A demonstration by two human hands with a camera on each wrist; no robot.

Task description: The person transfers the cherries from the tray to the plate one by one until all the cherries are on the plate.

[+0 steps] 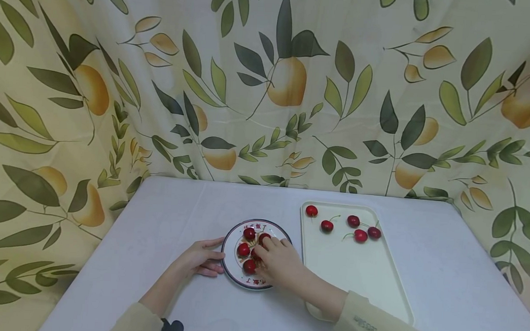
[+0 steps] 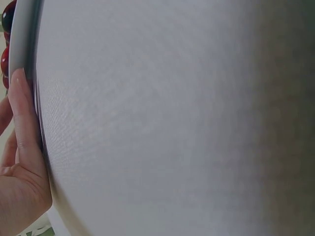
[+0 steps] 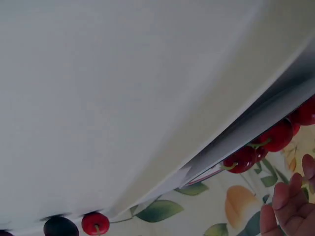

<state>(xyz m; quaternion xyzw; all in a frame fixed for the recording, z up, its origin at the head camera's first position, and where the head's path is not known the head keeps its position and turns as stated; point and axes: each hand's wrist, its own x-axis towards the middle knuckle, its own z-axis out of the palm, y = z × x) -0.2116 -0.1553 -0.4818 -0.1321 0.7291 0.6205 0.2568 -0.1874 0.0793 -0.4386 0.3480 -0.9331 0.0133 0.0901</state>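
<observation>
A round white plate (image 1: 232, 272) with a dark rim and red characters lies on the table, holding several red cherries (image 1: 243, 249). My left hand (image 1: 200, 258) rests against the plate's left edge, its fingers extended along the rim. In the left wrist view, a finger (image 2: 23, 113) lies along the plate's outer side (image 2: 23, 39). Over the right part of the plate is my right hand (image 1: 283, 262), its fingertips among the cherries and partly covering them. The right wrist view shows its loosely bent fingers (image 3: 290, 201) below the plate's cherries (image 3: 276, 135), with no cherry visible between them.
Right of the plate lies a cream rectangular tray (image 1: 353, 273), with several cherries (image 1: 360, 236), some stemmed, toward its far end. My right forearm crosses the tray's near left corner. A white cloth covers the table (image 1: 179, 206); a fruit-and-leaf patterned curtain (image 1: 266, 136) hangs behind.
</observation>
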